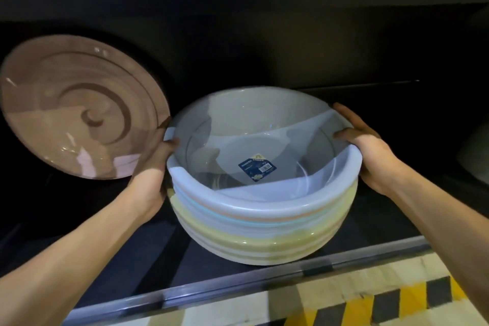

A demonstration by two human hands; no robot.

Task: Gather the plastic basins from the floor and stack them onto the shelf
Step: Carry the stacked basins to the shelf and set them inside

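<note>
A nested stack of plastic basins [264, 222] in white, pale blue, peach and yellow sits on the dark lower shelf [148, 259]. The top white basin carries a blue label [257, 167] inside. My left hand [156, 164] grips the stack's left rim, thumb over the edge. On the right rim my right hand [367, 145] holds the stack the same way. The far part of the stack lies in the shelf's shadow.
A pink-brown basin [76, 114] with a swirl pattern leans on its side at the left, close to my left hand. Pale rounded objects [476, 151] show dimly at the far right. The shelf's metal front edge [238, 286] runs below, with yellow-black floor striping [397, 302] beyond.
</note>
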